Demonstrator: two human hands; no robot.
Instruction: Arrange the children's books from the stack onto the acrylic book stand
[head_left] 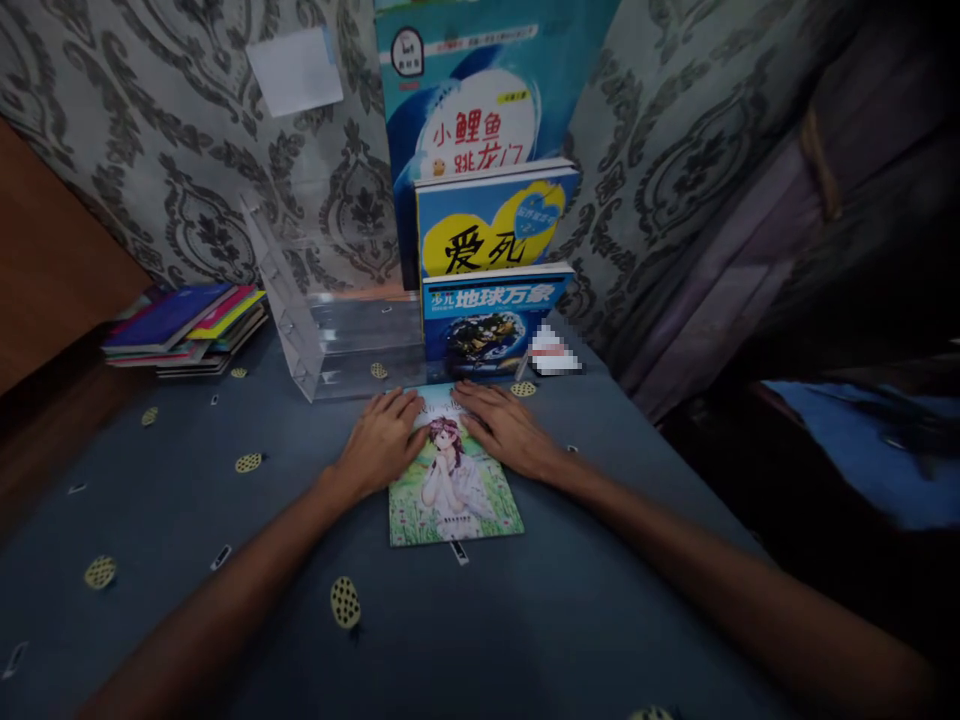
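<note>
A thin book (450, 490) with a drawn figure in a flowery field on its cover lies flat on the dark blue patterned cloth. My left hand (384, 437) rests on its upper left edge, fingers stretched forward. On the upper right edge lies my right hand (514, 432), its fingers also extended and flat. Parts of the cover's title are hidden under my fingers. Just beyond the book stands a clear stepped rack (352, 345). Its right side holds a blue book with a globe (487, 340), a blue and yellow book (491, 225) and a tall teal book (480, 90) behind.
A stack of books (184, 325) sits at the back left of the cloth-covered surface (247, 620). A pixelated white item (555, 350) is right of the rack. Behind is a patterned wall (337, 180) with a white paper (295, 70). A curtain (720, 200) hangs at right.
</note>
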